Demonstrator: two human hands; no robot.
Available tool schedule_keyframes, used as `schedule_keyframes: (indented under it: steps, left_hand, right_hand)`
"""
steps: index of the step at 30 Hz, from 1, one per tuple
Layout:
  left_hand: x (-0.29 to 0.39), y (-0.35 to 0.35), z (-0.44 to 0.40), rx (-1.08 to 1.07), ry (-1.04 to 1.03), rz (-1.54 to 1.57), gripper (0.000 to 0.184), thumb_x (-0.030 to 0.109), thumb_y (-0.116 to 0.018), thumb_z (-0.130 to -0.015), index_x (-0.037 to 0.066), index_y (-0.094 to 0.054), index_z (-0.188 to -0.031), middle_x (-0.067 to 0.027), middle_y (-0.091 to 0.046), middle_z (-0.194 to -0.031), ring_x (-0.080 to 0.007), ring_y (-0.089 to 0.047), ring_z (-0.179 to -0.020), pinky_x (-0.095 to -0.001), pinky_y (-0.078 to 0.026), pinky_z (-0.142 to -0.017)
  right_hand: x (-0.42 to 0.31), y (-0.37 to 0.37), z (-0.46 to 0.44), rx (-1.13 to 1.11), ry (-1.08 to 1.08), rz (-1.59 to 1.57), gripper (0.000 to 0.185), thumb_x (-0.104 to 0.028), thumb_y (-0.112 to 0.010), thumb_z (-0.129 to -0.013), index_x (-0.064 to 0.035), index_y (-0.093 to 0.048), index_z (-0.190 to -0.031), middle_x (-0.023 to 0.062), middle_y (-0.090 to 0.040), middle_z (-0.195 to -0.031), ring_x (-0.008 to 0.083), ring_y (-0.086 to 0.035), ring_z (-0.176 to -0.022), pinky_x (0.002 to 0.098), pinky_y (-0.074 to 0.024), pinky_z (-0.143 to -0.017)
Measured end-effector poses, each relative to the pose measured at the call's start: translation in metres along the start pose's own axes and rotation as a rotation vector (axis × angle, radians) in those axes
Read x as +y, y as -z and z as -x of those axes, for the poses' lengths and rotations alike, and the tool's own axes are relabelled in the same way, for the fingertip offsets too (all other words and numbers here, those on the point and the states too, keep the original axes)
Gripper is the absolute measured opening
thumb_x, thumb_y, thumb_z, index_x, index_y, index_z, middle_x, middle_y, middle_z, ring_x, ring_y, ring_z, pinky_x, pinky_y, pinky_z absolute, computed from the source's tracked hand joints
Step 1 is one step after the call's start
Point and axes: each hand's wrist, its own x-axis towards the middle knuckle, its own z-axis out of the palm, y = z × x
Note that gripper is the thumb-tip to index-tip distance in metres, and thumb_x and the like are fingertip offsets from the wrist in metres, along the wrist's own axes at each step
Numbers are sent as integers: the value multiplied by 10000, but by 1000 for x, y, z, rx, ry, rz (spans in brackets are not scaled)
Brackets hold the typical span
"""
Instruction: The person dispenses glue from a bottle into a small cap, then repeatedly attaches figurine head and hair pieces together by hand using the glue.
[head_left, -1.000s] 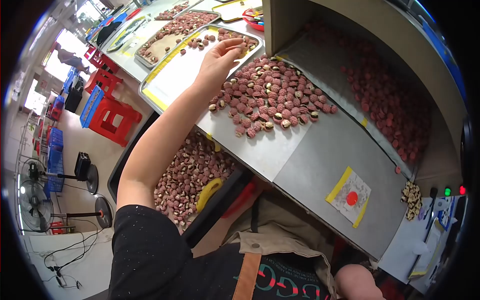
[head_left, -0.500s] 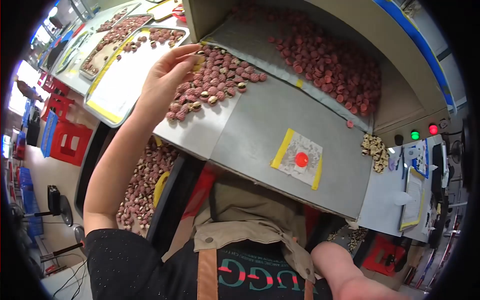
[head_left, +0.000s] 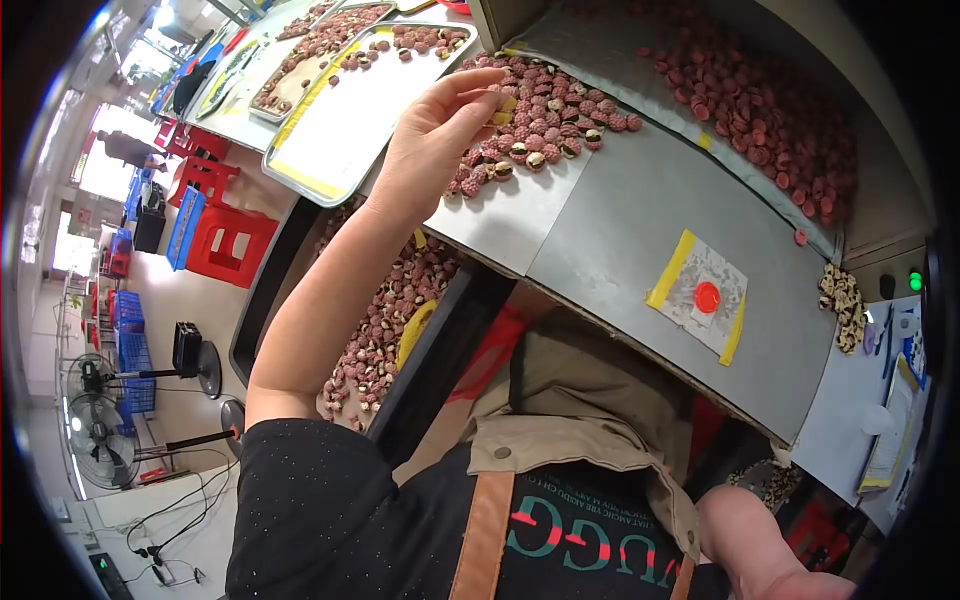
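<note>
Holds left hand (head_left: 430, 142) over the near edge of a heap of pink balls (head_left: 545, 118) on the bench (head_left: 515, 225), with fingers (head_left: 468, 83) drawn to a narrow gap and yellow patches (head_left: 502, 118) at the tips, likely to guard the skin; cannot tell from this angle of any ball in the grip. Shows a bare arm (head_left: 745, 530) at lower right but nothing of the right hand. Left of the heap, more balls in a tray (head_left: 365, 115), apparently rimmed against rolling; below, a bin (head_left: 440, 355) of balls tucked close, probably for easy reach. To the right, discs (head_left: 775, 135) behind a lip (head_left: 748, 178), seemingly against spilling, and paper (head_left: 725, 272) flat under tape (head_left: 670, 270), with one red disc (head_left: 707, 297) on top
</note>
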Motion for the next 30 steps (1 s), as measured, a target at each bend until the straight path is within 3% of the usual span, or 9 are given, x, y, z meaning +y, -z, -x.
schedule_keyframes:
  steps: [11, 17, 26, 27, 30]
  left_hand:
    - [-3, -12, 7, -35, 0, 60, 288, 174, -573, -958, 48, -584, -1217, -42, -650, -1062, -71, -598, -954, -230, -480, -834]
    - [0, -11, 13, -71, 31, 53, 310, 195, -558, -972, 84, -570, -1261, -30, -625, -1092, -80, -591, -1004, -238, -485, -895]
    - [0, -21, 19, -92, 53, 80, 284, 151, -568, -958, 49, -577, -1223, -44, -644, -1060, -102, -611, -976, -256, -497, -842]
    - [2, -23, 21, -99, 74, 70, 282, 146, -570, -955, 51, -580, -1220, -42, -646, -1053, -106, -610, -983, -255, -497, -841]
    - [31, -46, 48, -375, -160, -15, 238, 75, -536, -949, 26, -622, -1166, -69, -655, -1043, -135, -615, -965, -294, -497, -871]
  right_hand:
    - [4, -1, 2, -23, 23, -30, 203, -114, -623, -864, -82, -596, -1063, -31, -624, -930, 106, -594, -964, 302, -446, -873]
    - [8, -3, 3, -42, 58, -51, 206, -116, -628, -862, -88, -594, -1063, -38, -620, -927, 100, -592, -958, 302, -445, -868]
    - [13, -4, 2, -41, 168, -113, 210, -119, -634, -859, -97, -590, -1063, -48, -614, -922, 91, -589, -947, 302, -442, -862]
    - [5, 3, 3, -21, 54, -59, 221, -119, -643, -853, -106, -585, -1066, -55, -613, -937, 89, -585, -932, 297, -438, -849]
    - [-20, 35, 11, 88, -211, 89, 245, -128, -668, -838, -129, -574, -1064, -72, -609, -961, 85, -569, -874, 279, -417, -807]
